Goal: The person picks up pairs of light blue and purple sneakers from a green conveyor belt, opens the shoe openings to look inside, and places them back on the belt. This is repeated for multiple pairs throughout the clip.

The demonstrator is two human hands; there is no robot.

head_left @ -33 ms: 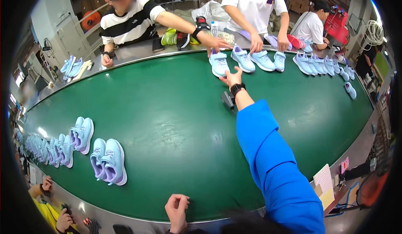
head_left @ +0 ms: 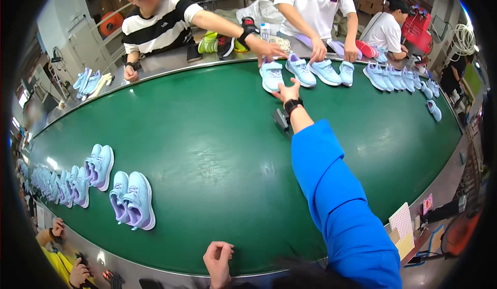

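Observation:
My right hand [head_left: 288, 91] stretches far across the green surface, its fingers apart at the toe of a light blue sneaker [head_left: 271, 76]. Thumb side and toe touch or nearly touch; the view does not settle which. A co-worker's hand [head_left: 266, 50] is at that sneaker's heel. To its right stand more light blue sneakers [head_left: 301, 71], with another person's hands [head_left: 318, 51] over them. My left hand [head_left: 218, 260] rests at the near edge, fingers curled in and nothing visible in them. A dark grey device [head_left: 281, 119] sits by my right wrist.
A pair of sneakers [head_left: 132, 200] stands at the left, with a long row of pairs [head_left: 61, 185] behind it. Another row [head_left: 391, 77] lines the far right edge. Three people stand along the far side; yellow-sleeved hands [head_left: 78, 273] show at lower left.
My right hand has shifted very slightly up and to the right at the sneaker's toe. The co-worker in stripes has leaned a little. My left hand stays put.

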